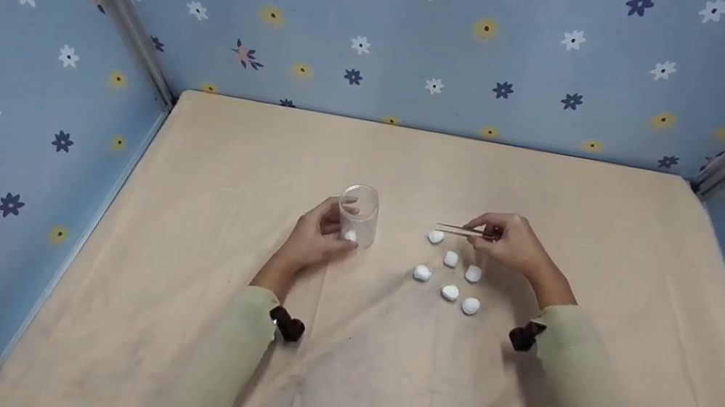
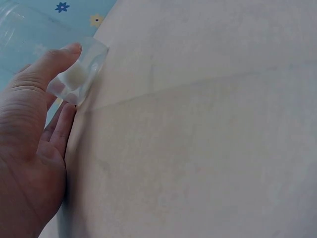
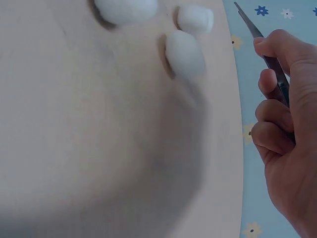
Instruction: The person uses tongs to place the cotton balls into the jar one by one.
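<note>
My left hand [image 1: 315,236] holds a clear, open-topped cup [image 1: 366,225] upright on the cloth, thumb on the near side. Inside, at the bottom, lies one white cotton ball [image 2: 73,77]. With my right hand [image 1: 511,242] I grip metal tweezers [image 3: 274,64], which point left. Their two prongs stand slightly apart in the head view, near or above the farthest cotton ball [image 1: 435,237]. Whether they touch it I cannot tell. Several more cotton balls [image 1: 451,259] lie loose on the cloth between the hands, nearer the right one.
A beige cloth [image 1: 251,163] with creases covers the table. Blue flowered panels [image 1: 399,25] rise behind it and on both sides, with grey metal posts at the back corners. Each wrist carries a small black camera [image 1: 288,324] on a pale green sleeve [image 1: 226,357].
</note>
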{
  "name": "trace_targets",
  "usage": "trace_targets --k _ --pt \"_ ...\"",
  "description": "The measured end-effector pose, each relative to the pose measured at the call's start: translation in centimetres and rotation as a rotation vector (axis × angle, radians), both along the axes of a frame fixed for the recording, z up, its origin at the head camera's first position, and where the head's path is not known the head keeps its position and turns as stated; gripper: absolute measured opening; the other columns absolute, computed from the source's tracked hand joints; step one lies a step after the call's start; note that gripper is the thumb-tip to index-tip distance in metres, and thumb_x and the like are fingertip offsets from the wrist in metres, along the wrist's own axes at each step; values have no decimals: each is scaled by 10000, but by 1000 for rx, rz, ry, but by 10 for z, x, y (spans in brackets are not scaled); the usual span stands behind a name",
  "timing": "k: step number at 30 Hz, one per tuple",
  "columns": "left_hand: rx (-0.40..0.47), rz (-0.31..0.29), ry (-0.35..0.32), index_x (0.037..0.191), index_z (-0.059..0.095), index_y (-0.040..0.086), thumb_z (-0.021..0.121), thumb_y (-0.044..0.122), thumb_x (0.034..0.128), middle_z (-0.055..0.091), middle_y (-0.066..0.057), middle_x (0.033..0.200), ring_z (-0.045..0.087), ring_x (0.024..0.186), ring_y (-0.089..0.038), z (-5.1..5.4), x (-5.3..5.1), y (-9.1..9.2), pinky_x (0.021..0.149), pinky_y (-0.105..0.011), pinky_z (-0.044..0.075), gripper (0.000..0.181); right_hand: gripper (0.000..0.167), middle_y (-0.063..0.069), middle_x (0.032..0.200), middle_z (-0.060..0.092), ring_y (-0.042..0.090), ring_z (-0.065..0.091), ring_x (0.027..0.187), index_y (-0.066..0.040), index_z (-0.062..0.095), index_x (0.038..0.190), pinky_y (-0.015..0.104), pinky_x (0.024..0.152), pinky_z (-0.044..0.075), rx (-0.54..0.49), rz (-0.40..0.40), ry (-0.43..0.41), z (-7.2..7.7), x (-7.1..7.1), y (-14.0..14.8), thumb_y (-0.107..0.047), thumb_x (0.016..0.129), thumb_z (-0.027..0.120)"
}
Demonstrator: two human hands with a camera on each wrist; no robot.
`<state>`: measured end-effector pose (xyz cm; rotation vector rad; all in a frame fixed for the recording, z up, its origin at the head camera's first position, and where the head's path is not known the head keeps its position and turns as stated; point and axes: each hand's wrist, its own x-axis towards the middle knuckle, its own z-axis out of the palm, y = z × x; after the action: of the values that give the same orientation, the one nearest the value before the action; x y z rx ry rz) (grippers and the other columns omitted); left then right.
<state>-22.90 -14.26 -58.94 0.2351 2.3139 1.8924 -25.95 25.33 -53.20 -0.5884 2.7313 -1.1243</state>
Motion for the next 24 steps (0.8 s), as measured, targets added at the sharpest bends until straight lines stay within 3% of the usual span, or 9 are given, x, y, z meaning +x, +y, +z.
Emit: trace_targets --k 12,24 --pt "-23 2 -19 1589 570 73 885 -19 900 641 -240 1528 659 1473 -423 1 1 2 1300 -517 537 763 219 117 901 734 188 554 783 -73 861 1194 240 658 450 50 -22 -108 -5 -2 0 -102 1003 755" --pt "-20 -7 -11 1575 574 56 889 -22 897 641 -256 1528 651 1481 -432 0 0 0 1307 -524 530 751 213 121 895 750 152 565 772 -61 859 1184 225 656 454 56 -4 -89 -10 -3 -2 -88 997 760"
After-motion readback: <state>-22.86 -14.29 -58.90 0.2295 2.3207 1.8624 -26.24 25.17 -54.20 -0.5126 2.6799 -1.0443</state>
